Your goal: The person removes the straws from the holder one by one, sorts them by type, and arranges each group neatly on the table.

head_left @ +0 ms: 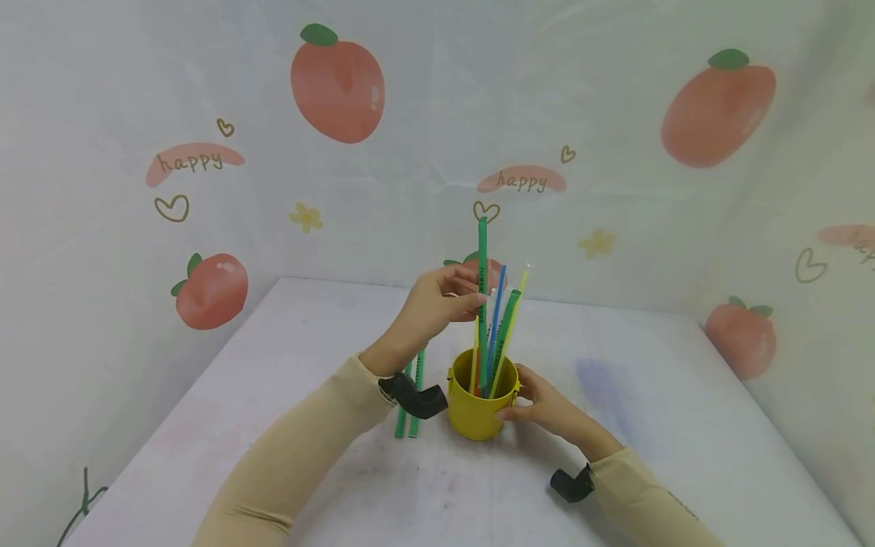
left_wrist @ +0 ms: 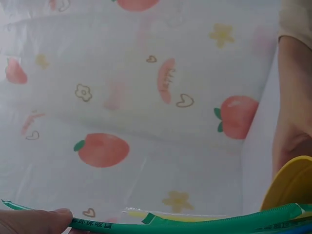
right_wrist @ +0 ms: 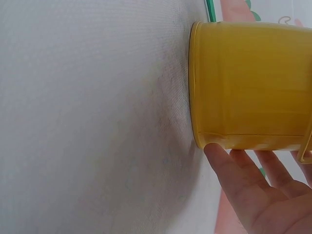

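A small yellow bucket [head_left: 475, 416] stands upright on the table, holding several thin straws in yellow, blue, green and orange. Above its rim my left hand [head_left: 437, 300] pinches a green-wrapped drinking straw [head_left: 482, 266] between thumb and fingers. That straw is nearly vertical, its lower end inside the bucket; printed characters show on its wrapper [left_wrist: 195, 228] in the left wrist view. My right hand [head_left: 547, 403] holds the bucket's right side, thumb toward the front and fingers farther back. In the right wrist view its fingertips touch the yellow wall [right_wrist: 253, 87] close to the base.
Two more green-wrapped straws [head_left: 415, 418] lie on the white tabletop [head_left: 328, 471] left of the bucket, partly behind my left wrist. A white curtain [head_left: 424, 91] with fruit prints hangs behind the table. Black wrist mounts [head_left: 573, 484] sit on both sleeves.
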Tool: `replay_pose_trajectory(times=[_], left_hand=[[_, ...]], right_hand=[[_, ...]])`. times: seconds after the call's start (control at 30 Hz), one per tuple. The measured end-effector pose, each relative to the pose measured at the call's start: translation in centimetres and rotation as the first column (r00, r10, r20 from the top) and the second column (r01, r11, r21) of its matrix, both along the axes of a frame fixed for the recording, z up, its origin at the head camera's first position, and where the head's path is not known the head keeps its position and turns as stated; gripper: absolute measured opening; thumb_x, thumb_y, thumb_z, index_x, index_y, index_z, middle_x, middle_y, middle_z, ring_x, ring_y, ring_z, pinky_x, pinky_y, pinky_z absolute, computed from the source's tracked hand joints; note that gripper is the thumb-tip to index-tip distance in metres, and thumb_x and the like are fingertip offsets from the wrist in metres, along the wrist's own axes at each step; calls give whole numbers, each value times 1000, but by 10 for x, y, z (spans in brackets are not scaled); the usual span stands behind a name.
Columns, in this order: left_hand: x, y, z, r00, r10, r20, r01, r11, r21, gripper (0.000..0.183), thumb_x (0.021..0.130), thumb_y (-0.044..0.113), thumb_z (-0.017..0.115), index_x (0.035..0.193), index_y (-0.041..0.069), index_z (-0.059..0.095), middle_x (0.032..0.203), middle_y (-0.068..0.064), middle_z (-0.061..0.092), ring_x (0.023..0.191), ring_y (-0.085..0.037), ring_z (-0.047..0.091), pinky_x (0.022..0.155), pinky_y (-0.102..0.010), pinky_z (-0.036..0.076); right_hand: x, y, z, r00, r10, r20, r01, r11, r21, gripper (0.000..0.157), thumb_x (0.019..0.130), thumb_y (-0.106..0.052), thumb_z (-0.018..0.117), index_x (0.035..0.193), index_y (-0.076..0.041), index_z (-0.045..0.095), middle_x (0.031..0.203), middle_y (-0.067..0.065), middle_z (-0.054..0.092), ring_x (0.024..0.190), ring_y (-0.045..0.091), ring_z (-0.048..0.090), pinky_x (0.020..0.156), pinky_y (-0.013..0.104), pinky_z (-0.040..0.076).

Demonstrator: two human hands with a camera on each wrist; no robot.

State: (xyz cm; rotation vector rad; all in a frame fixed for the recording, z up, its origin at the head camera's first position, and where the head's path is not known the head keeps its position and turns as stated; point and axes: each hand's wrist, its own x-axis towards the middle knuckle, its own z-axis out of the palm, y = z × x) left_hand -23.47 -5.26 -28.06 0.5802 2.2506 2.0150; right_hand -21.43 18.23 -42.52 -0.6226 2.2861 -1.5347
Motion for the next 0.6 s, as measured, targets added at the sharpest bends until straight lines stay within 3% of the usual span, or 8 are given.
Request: replay_pose_trajectory(times=[0.3, 0.6], left_hand=[[-1, -14, 7, 998, 53, 39, -55, 997, 49, 26, 92, 12, 66, 118, 6, 63, 104, -11, 65, 89, -19, 69, 83, -34, 58], [-4, -29, 5, 993, 100, 67, -105, 991, 77, 30, 92, 9, 66, 121, 3, 61, 93, -9, 64, 77, -15, 67, 82, -37, 59]], right_hand=[[0, 0, 0, 999, -29, 24, 29, 999, 20, 81, 82, -22, 79, 146, -2, 34, 148, 20, 41, 134, 46, 39, 109, 64, 31], [-1, 1, -3, 1000, -21, 16, 21, 1000, 5, 78, 82, -20, 78, 144, 0, 35, 146, 21, 42, 132, 46, 41, 108, 63, 32]])
